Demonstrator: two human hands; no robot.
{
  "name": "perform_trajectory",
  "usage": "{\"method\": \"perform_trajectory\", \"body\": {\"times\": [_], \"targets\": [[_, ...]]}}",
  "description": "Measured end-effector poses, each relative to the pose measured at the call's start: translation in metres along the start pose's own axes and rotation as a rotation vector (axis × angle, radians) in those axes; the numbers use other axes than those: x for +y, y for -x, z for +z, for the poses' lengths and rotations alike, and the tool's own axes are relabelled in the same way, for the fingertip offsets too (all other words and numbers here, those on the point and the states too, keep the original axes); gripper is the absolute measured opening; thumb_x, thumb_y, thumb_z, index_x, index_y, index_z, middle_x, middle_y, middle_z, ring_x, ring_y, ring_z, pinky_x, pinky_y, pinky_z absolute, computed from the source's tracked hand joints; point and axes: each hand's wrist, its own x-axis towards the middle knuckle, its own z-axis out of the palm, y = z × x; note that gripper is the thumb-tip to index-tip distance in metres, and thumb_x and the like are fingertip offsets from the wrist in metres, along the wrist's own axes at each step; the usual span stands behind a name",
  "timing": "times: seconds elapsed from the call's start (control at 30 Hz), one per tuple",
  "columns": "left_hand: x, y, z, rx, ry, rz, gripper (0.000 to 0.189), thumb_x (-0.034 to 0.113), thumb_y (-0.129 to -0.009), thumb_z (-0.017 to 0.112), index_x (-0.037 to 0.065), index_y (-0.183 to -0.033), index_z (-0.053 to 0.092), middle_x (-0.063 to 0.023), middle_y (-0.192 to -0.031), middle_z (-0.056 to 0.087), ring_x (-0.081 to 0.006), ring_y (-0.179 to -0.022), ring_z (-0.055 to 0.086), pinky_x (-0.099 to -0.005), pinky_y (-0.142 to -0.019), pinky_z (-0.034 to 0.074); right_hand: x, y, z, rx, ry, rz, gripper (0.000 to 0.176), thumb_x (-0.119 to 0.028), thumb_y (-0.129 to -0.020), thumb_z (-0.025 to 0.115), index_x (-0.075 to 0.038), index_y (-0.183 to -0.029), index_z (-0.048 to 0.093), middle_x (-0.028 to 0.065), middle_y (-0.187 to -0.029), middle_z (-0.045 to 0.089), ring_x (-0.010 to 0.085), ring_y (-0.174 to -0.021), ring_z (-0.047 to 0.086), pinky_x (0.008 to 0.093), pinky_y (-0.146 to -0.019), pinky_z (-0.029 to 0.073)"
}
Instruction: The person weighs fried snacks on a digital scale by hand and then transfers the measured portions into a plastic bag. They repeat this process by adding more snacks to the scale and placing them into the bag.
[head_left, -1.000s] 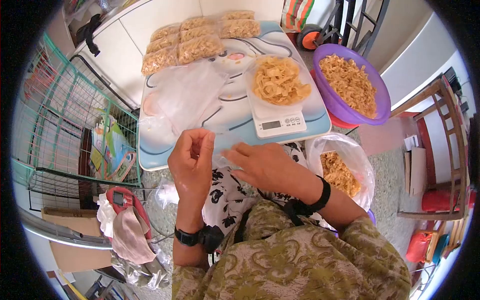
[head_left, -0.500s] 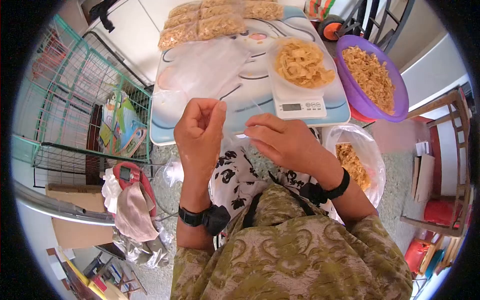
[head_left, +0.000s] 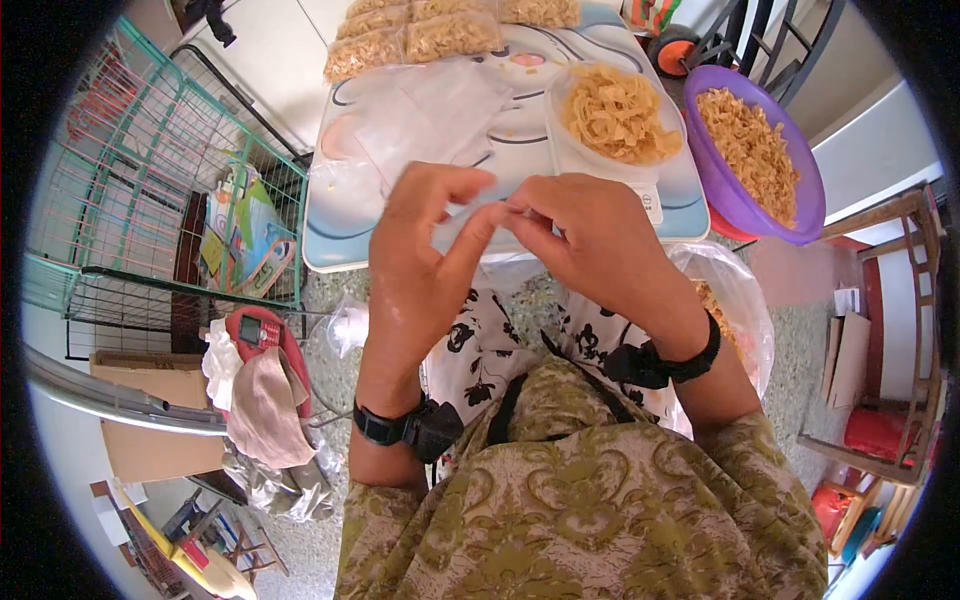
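My left hand, slightly blurred, has its thumb and index finger apart. Its thumb tip meets the fingertips of my right hand, which are pinched together. A thin clear plastic bag hangs below the fingertips, mostly hidden by my hands and hard to make out. Flat clear bags lie in a stack on the table beyond my left hand. Past my right hand, a bowl of flat yellowish dried strips sits on a white scale, partly covered by that hand.
Several filled bags line the table's far edge. A purple basin of similar pieces stands at the right. Below it is an open plastic bag with more pieces. A green wire cage stands at the left.
Both hands have moved up and toward each other, and their fingertips now meet. My left thumb and index finger have spread from a pinch. My right hand now covers the scale's display.
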Motion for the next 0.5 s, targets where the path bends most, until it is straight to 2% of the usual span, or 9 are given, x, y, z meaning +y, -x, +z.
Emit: {"method": "perform_trajectory", "body": {"times": [0.03, 0.07, 0.1, 0.13, 0.2, 0.27, 0.37, 0.47, 0.5], "targets": [[0.0, 0.0, 0.001, 0.114, -0.035, -0.008, 0.016, 0.011, -0.085, 0.068, 0.005, -0.099, 0.063, -0.0029, -0.088, 0.061, -0.0112, -0.077, 0.056, -0.0239, -0.069, 0.045, -0.002, -0.001, 0.002, 0.0, -0.001, 0.0, 0.017, -0.022, -0.082, 0.064, -0.007, -0.085, 0.059, 0.0133, -0.076, 0.064, 0.0338, -0.071, 0.063, 0.0447, -0.061, 0.049], [-0.003, 0.001, 0.0, 0.113, -0.035, -0.008, 0.016, 0.011, -0.085, 0.068, 0.005, -0.099, 0.063, -0.0029, -0.088, 0.061, -0.0112, -0.077, 0.056, -0.0239, -0.069, 0.045, -0.004, -0.001, 0.003, 0.053, -0.032, 0.101, 0.015, -0.018, -0.083, 0.065, -0.005, -0.083, 0.059, 0.0119, -0.069, 0.062, 0.0289, -0.063, 0.061, 0.039, -0.057, 0.047], [-0.007, 0.003, -0.001, 0.227, -0.001, -0.104, 0.019, 0.014, -0.084, 0.07, 0.005, -0.1, 0.062, -0.0031, -0.085, 0.06, -0.0122, -0.075, 0.056, -0.0252, -0.066, 0.045, -0.005, 0.0, 0.005, 0.106, -0.065, 0.204, 0.014, -0.015, -0.084, 0.066, -0.003, -0.082, 0.058, 0.0105, -0.063, 0.06, 0.024, -0.056, 0.059, 0.0333, -0.052, 0.044], [-0.01, 0.005, -0.003, 0.341, 0.033, -0.2, 0.024, 0.016, -0.083, 0.072, 0.005, -0.1, 0.061, -0.0034, -0.081, 0.059, -0.0133, -0.073, 0.056, -0.0265, -0.064, 0.045, -0.004, -0.001, 0.006, 0.106, -0.066, 0.207, 0.014, -0.015, -0.084, 0.066, -0.003, -0.082, 0.058, 0.0105, -0.063, 0.06, 0.024, -0.056, 0.059, 0.0333, -0.052, 0.044], [-0.009, 0.008, -0.006, 0.394, 0.092, -0.283, 0.022, 0.019, -0.085, 0.072, 0.005, -0.096, 0.058, -0.002, -0.073, 0.057, -0.0094, -0.065, 0.054, -0.025, -0.06, 0.044, -0.001, -0.001, 0.011, 0.206, -0.135, 0.254, 0.018, -0.022, -0.087, 0.06, -0.005, -0.081, 0.055, 0.0149, -0.061, 0.061, 0.0368, -0.057, 0.062, 0.0461, -0.052, 0.048], [0.0, 0.01, -0.008, 0.273, 0.214, -0.537, 0.027, 0.02, -0.085, 0.072, 0.004, -0.096, 0.052, -0.001, -0.065, 0.054, -0.0079, -0.056, 0.049, -0.0242, -0.055, 0.042, 0.0, -0.001, 0.016, 0.218, -0.165, 0.27, 0.018, -0.022, -0.087, 0.06, -0.005, -0.081, 0.055, 0.0151, -0.061, 0.061, 0.0364, -0.058, 0.063, 0.0454, -0.052, 0.048], [0.011, 0.014, 0.0, 0.103, 0.104, -0.484, 0.031, 0.018, -0.085, 0.071, 0.004, -0.099, 0.047, -0.0014, -0.062, 0.055, -0.0087, -0.051, 0.048, -0.0247, -0.051, 0.041, -0.003, -0.003, 0.021, 0.24, -0.201, 0.28, 0.019, -0.021, -0.087, 0.061, -0.004, -0.081, 0.054, 0.0152, -0.06, 0.061, 0.036, -0.058, 0.063, 0.0446, -0.053, 0.048], [0.002, 0.014, 0.013, 0.162, -0.001, -0.389, 0.031, 0.017, -0.086, 0.069, 0.004, -0.102, 0.046, -0.0035, -0.064, 0.057, -0.0099, -0.052, 0.051, -0.0257, -0.05, 0.041, -0.008, 0.0, 0.023, 0.187, -0.215, 0.309, 0.019, -0.021, -0.086, 0.062, -0.004, -0.084, 0.053, 0.0153, -0.062, 0.062, 0.0358, -0.058, 0.063, 0.045, -0.053, 0.048], [0.004, 0.014, 0.014, 0.221, 0.026, -0.41, 0.024, 0.015, -0.088, 0.067, 0.005, -0.098, 0.049, -0.0001, -0.065, 0.054, -0.0046, -0.058, 0.049, -0.0221, -0.05, 0.039, -0.008, 0.001, 0.022, 0.122, -0.221, 0.341, 0.02, -0.021, -0.086, 0.062, -0.004, -0.086, 0.052, 0.0155, -0.065, 0.063, 0.0358, -0.059, 0.063, 0.0454, -0.054, 0.049]]}}
